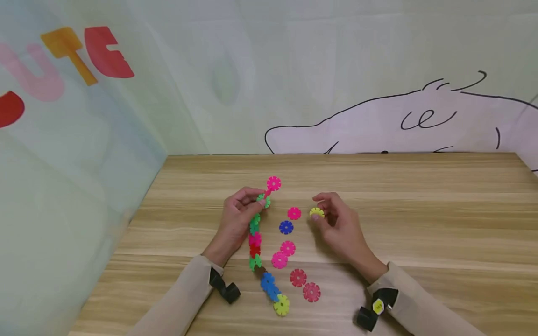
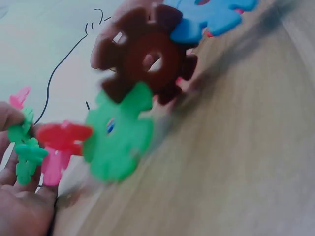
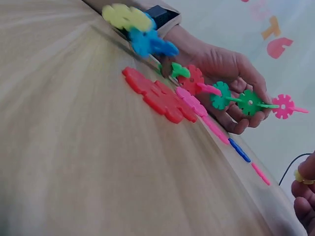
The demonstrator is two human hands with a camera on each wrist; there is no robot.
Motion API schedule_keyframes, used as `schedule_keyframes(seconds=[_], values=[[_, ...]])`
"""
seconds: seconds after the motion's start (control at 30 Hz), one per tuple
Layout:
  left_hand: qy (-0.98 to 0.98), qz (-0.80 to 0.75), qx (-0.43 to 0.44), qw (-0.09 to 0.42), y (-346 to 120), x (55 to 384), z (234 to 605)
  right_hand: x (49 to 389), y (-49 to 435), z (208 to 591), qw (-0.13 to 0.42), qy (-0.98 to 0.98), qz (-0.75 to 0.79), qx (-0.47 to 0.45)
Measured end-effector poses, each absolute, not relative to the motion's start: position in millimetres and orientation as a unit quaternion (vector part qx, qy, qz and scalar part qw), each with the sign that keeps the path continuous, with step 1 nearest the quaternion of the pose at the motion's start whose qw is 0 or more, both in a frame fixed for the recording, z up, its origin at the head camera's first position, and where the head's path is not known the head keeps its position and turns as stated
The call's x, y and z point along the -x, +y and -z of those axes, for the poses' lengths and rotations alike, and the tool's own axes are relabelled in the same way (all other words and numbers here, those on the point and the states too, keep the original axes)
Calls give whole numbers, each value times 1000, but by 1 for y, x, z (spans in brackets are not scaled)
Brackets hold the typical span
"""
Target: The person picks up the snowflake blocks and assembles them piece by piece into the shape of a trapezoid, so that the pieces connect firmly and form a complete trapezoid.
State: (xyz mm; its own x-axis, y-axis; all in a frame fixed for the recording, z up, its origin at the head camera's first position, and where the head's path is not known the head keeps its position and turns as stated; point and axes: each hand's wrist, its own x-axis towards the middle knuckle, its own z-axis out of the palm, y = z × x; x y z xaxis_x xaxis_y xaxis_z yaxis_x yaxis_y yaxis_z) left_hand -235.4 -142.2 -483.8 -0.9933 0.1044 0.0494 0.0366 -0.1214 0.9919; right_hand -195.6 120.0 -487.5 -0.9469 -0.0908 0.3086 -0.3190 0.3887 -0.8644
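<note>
1. While the left hand [image 1: 239, 217] pinches the disc chain [image 1: 255, 251] close to its far-edge end, the right hand [image 1: 341, 228] pinches a yellow disc [image 1: 317, 212], well apart from it.
2. Disc chain runs from there toward the near edge of the bench [image 1: 441, 210]; loose discs [image 1: 286, 246] (pinks, blue, reds) lie on its right-edge side.
3. Step looks like adding a disc; next move probably calls for lining up slots, then pushing together.
</note>
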Motion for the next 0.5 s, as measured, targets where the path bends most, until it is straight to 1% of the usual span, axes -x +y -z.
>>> schedule_keyframes(seconds=[0.13, 0.27, 0.4, 0.5], values=[[647, -762, -22, -8, -142, 236, 483, 196, 120, 487, 124, -810, -563, -109], [624, -781, 0, -17, -141, 236, 482, 199, 122, 484, 129, -793, -587, -97], [612, -791, -5, -6, -139, 235, 481, 201, 128, 472, 131, -783, -600, -100], [616, -787, -33, 20, -135, 232, 481, 201, 131, 459, 131, -786, -594, -109]])
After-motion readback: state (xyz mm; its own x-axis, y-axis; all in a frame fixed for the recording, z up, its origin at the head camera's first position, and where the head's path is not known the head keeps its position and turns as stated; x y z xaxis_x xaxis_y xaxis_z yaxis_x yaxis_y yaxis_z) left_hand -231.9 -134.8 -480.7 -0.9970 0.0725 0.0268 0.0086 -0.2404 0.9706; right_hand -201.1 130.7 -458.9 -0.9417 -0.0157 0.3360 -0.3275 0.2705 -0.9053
